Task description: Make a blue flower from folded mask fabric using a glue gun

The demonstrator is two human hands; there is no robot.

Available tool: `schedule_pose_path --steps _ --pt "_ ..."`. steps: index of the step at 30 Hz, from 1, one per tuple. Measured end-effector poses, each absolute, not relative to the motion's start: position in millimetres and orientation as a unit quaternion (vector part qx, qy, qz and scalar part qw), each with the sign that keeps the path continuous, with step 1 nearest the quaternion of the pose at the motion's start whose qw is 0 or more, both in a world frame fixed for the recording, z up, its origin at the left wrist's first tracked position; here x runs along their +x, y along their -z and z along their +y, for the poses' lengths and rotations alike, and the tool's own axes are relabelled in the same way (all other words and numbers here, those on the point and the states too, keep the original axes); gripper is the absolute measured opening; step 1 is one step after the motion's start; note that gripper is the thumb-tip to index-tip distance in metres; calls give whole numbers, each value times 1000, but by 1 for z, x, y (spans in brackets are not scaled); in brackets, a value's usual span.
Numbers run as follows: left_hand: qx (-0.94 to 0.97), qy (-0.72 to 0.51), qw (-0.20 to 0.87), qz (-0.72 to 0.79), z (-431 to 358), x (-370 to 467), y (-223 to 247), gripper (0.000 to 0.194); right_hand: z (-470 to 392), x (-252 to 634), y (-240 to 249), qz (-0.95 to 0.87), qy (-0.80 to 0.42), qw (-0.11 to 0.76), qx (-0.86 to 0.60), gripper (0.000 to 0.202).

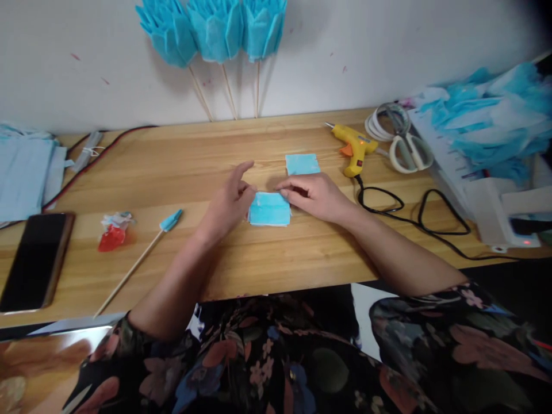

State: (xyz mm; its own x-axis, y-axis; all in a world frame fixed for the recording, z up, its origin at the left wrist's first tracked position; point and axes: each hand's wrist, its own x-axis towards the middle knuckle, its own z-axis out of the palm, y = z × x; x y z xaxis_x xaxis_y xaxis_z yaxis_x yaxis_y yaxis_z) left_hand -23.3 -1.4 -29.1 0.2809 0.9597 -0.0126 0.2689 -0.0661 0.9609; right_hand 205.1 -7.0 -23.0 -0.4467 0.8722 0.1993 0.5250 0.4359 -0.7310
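A small rectangle of light blue non-woven fabric [270, 210] lies in front of me on the wooden table, its edges showing more than one layer. My left hand [228, 204] is at its upper left corner, thumb and curled fingers closed on the edge while the index finger is lifted. At the upper right corner, the fingertips of my right hand [313, 195] pinch the fabric. Just beyond my right hand is a second blue fabric piece [302, 163], partly covered by that hand.
A yellow glue gun [356, 146], scissors [409, 149] and a tape roll [379, 122] lie right, with a cable trailing. Left are a phone [37, 261], a blue-tipped stick [135, 264], a red-and-white scrap [114, 233] and stacked masks [23, 172]. Blue fabric flowers [215, 31] lean on the wall.
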Motion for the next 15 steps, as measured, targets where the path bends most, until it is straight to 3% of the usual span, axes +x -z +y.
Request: schedule_pose_path --steps 7,11,15 --pt "680 -334 435 487 1 -27 26 32 -6 208 22 -834 -199 288 -426 21" --pt "712 -340 337 514 2 -29 22 28 -7 210 20 -830 -168 291 -445 23" --pt "751 -375 249 484 -5 -21 12 12 -7 210 19 -821 -173 285 -462 25"
